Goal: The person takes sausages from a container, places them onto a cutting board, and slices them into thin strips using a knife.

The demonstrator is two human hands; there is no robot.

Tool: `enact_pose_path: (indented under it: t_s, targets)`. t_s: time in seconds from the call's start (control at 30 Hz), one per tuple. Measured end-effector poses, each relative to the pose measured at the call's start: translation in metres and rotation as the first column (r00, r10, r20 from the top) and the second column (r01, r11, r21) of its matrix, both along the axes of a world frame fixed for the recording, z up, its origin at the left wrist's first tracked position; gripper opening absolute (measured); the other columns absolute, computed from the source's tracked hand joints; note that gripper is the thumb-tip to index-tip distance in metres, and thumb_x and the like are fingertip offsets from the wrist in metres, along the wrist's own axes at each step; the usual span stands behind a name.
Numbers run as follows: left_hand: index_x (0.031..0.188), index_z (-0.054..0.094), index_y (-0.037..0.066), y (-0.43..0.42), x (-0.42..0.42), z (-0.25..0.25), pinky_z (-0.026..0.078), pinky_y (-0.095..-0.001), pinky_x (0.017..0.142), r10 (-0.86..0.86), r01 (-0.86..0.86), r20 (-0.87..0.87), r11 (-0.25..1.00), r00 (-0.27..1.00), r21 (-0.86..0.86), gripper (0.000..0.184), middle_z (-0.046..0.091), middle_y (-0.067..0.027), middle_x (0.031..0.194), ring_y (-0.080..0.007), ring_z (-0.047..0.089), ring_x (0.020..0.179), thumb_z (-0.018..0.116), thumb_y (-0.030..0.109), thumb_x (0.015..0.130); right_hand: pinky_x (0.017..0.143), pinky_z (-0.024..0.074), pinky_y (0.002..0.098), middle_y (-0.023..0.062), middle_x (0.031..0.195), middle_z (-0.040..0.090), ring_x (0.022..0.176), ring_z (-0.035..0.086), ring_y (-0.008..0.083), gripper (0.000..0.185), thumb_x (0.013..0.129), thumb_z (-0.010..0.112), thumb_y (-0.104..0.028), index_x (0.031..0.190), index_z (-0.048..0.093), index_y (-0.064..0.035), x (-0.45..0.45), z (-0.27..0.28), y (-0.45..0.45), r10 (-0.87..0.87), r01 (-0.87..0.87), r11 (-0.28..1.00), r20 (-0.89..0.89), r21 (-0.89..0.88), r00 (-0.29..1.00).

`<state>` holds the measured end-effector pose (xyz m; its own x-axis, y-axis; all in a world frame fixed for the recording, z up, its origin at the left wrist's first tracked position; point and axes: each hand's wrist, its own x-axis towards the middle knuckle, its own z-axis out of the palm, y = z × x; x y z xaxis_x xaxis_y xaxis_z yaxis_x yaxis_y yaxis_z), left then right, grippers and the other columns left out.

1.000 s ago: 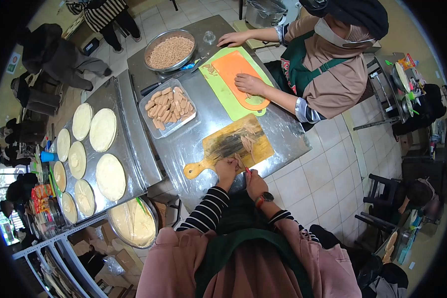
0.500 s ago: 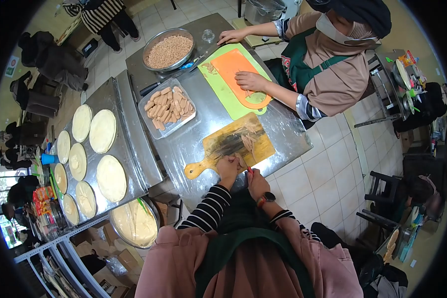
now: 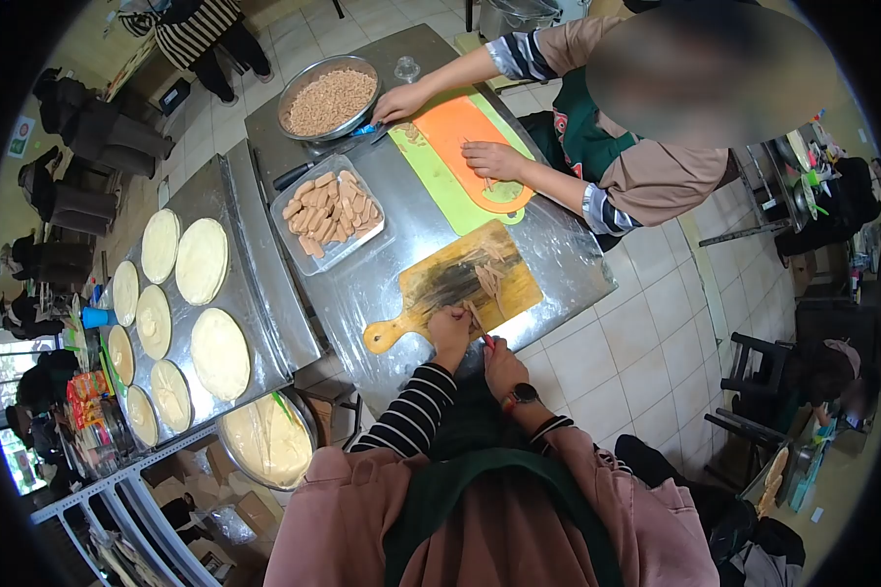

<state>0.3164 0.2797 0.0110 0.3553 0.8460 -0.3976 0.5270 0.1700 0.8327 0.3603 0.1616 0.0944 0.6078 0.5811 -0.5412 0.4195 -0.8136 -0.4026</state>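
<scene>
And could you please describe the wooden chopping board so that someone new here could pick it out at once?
Start at the metal table in mid-view. Near its edge closest to the camera wearer, the wooden chopping board lies partly beneath the left hand. Its dark-streaked wood and protruding rounded handle set it apart from the bright orange board and green board beyond.

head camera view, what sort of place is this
Probably a shared food-preparation kitchen: several pale, round dough-like sheets laid out, a metal bowl of small brown pieces, and a wooden cutting board holding thin brown strips.
</scene>
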Motion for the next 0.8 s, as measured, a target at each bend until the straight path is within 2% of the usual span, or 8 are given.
enact_pose_path:
  t_s: [0.23, 0.3, 0.4, 0.53, 0.6, 0.8]
  targets:
    - [0.070, 0.063, -0.001, 0.001, 0.000, 0.001, 0.047, -0.0309, 0.054, 0.009, -0.010, -0.006, 0.999, 1.000, -0.032, 0.015, 0.062, -0.0133, 0.062, -0.0230, 0.061, 0.055, 0.065, 0.014, 0.068, 0.060, 0.0466, 0.0481, 0.0239, 0.085, 0.056, 0.071, 0.058, 0.0399, 0.030, 0.088, 0.040, -0.030, 0.099, 0.038, -0.0020, -0.003, -0.012, 0.002, -0.026, 0.020, 0.996, 0.073, 0.086, 0.997]
    - [0.070, 0.063, -0.001, 0.002, 0.001, 0.005, 0.047, -0.0299, 0.052, -0.013, 0.011, -0.019, 0.996, 1.000, -0.083, 0.014, 0.062, -0.0122, 0.061, -0.0211, 0.061, 0.052, 0.064, 0.013, 0.069, 0.056, 0.0466, 0.0457, 0.0203, 0.070, 0.059, 0.065, 0.059, 0.0369, 0.031, 0.089, 0.039, -0.031, 0.098, 0.040, -0.0020, -0.004, -0.014, 0.003, -0.021, 0.008, 0.997, 0.158, 0.080, 0.987]
    - [0.070, 0.062, 0.000, 0.001, 0.003, 0.033, 0.047, -0.0291, 0.051, 0.017, -0.017, 0.002, 0.992, 1.000, -0.127, 0.013, 0.062, -0.0113, 0.060, -0.0196, 0.061, 0.050, 0.063, 0.013, 0.070, 0.056, 0.0468, 0.0452, 0.0200, 0.070, 0.059, 0.066, 0.059, 0.0362, 0.031, 0.089, 0.038, -0.032, 0.098, 0.041, -0.0022, 0.001, -0.014, 0.013, 0.009, -0.009, 1.000, 0.084, 0.005, 0.996]
    - [0.070, 0.062, 0.001, -0.002, 0.003, 0.023, 0.048, -0.0291, 0.052, 0.030, -0.028, 0.017, 0.992, 0.999, -0.124, 0.012, 0.062, -0.0110, 0.060, -0.0195, 0.061, 0.051, 0.062, 0.013, 0.071, 0.057, 0.0467, 0.0456, 0.0198, 0.070, 0.060, 0.067, 0.059, 0.0363, 0.031, 0.089, 0.038, -0.032, 0.099, 0.041, -0.0027, 0.005, -0.012, 0.013, 0.028, -0.027, 0.999, 0.045, -0.037, 0.999]
    - [0.070, 0.062, 0.001, -0.001, 0.003, 0.021, 0.047, -0.0301, 0.054, -0.004, 0.004, -0.026, 1.000, 1.000, 0.014, 0.013, 0.061, -0.0107, 0.060, -0.0203, 0.061, 0.052, 0.062, 0.014, 0.072, 0.057, 0.0465, 0.0461, 0.0204, 0.069, 0.059, 0.066, 0.059, 0.0367, 0.030, 0.089, 0.036, -0.032, 0.099, 0.041, -0.0033, 0.006, -0.010, 0.006, 0.045, -0.044, 0.999, 0.055, -0.004, 0.998]
    - [0.070, 0.063, 0.002, -0.002, 0.003, 0.026, 0.046, -0.0331, 0.057, -0.012, 0.010, -0.069, 1.000, 0.998, -0.020, 0.014, 0.061, -0.0113, 0.061, -0.0235, 0.060, 0.056, 0.064, 0.016, 0.070, 0.056, 0.0459, 0.0469, 0.0209, 0.069, 0.059, 0.064, 0.058, 0.0374, 0.030, 0.090, 0.035, -0.031, 0.098, 0.042, -0.0037, 0.012, -0.004, -0.005, 0.030, -0.036, 0.998, 0.111, 0.057, 0.993]
